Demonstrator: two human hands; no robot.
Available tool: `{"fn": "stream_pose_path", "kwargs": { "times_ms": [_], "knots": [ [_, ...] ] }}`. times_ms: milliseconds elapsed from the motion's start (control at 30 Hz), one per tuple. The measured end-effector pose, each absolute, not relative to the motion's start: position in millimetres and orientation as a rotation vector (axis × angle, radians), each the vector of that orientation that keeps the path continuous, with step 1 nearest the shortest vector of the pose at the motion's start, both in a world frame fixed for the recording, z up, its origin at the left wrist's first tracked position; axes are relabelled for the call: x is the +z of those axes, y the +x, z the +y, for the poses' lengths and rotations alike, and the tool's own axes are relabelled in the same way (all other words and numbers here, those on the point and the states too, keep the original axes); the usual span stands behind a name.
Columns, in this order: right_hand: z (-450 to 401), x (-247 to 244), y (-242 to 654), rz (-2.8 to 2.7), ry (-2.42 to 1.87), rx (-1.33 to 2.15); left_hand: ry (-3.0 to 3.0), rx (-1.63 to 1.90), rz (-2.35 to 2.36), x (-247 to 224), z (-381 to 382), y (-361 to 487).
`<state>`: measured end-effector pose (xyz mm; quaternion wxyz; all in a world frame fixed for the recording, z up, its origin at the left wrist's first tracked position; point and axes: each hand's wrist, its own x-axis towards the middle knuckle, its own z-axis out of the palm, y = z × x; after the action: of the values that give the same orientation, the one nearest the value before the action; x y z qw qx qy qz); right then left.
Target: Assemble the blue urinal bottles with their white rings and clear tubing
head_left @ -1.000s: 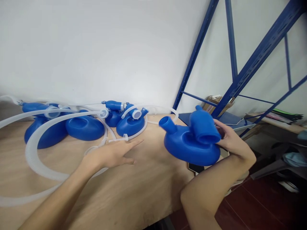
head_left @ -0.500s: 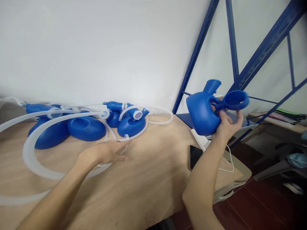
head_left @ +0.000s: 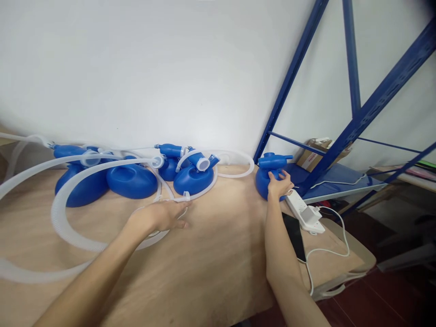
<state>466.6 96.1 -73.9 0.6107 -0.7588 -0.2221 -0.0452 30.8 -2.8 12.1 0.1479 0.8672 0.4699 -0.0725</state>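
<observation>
At the back right of the table, my right hand (head_left: pixel 279 182) is closed round the handle of a blue plastic urinal bottle (head_left: pixel 262 184). The bottle stands on or just over the tabletop, and my fingers hide part of it. My left hand (head_left: pixel 165 215) lies low over the table with its fingers stretched out and nothing in them. Right by its fingertips is a small white clip (head_left: pixel 186 195) on a translucent hose. Farther back, similar blue bottles (head_left: pixel 132 180) stand in a row, one of them (head_left: pixel 193 180) just beyond my left hand.
A thick ribbed translucent hose (head_left: pixel 59 218) loops over the table's left side. A white power strip (head_left: pixel 303 211) with a cable and a black phone (head_left: pixel 294 236) lie by my right forearm. A blue metal rack (head_left: pixel 289 77) rises behind, with a cardboard box (head_left: pixel 309 154) on its shelf.
My right hand has brought the blue urinal bottle down and left, from the air beside the rack to the back of the table. My left hand has barely moved; the view has shifted slightly.
</observation>
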Motion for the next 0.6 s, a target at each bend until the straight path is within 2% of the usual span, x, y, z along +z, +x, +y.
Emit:
{"fn": "stream_pose_path", "kwargs": {
  "times_ms": [333,467,600],
  "knots": [
    [113.8,-89.1,479.2,-0.720,-1.709,-0.020,2.261,-0.349,1.441,7.0,10.5,23.5],
    [114.7,-91.5,460.9,-0.716,-1.594,-0.182,2.206,-0.390,1.451,8.1,14.9,23.0],
    [116.7,-67.6,430.8,-0.702,-1.455,-0.392,2.185,-0.400,1.477,11.3,17.5,19.8]
  ]
}}
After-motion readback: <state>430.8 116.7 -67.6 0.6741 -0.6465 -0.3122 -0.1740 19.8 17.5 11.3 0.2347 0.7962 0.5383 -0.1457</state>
